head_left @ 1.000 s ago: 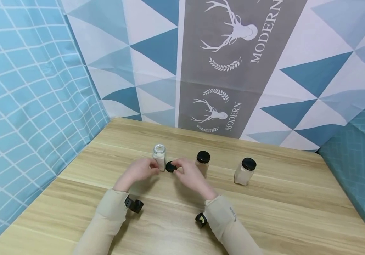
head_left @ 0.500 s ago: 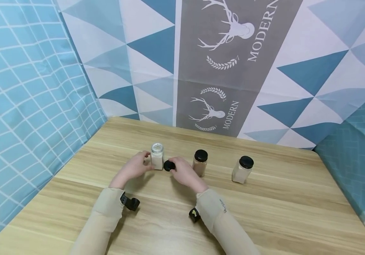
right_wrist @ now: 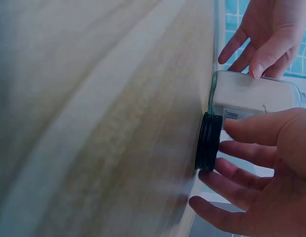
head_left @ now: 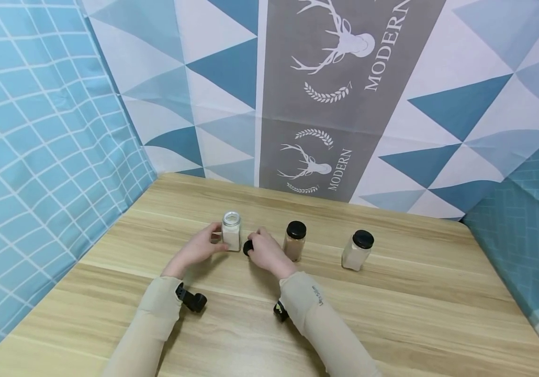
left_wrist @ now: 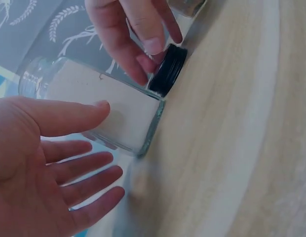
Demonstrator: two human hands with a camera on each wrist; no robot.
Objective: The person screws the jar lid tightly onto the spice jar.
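Observation:
A square glass jar (head_left: pixel 231 235) of pale powder stands upright with its mouth uncovered. My left hand (head_left: pixel 199 247) is at its left side; the left wrist view shows the thumb lying across the jar and the other fingers spread, nearly straight. Close to the jar's base is a round black lid (right_wrist: pixel 209 142) with a ridged rim. My right hand (head_left: pixel 266 251) pinches this lid, its fingertips around the rim in both wrist views. In the head view the hand covers part of the lid.
Right of my hands stands a black-lidded jar (head_left: pixel 294 243) with brownish contents. Farther right is a capped jar (head_left: pixel 357 251) of pale powder. The wooden table (head_left: pixel 415 314) meets patterned cloth (head_left: pixel 307 104) at the back and blue cloth (head_left: pixel 38 157) on the left.
My left hand has spread from loosely curled and settled against the jar's side. My right hand has moved left over the lid and taken it between its fingers. The camera view has shifted slightly.

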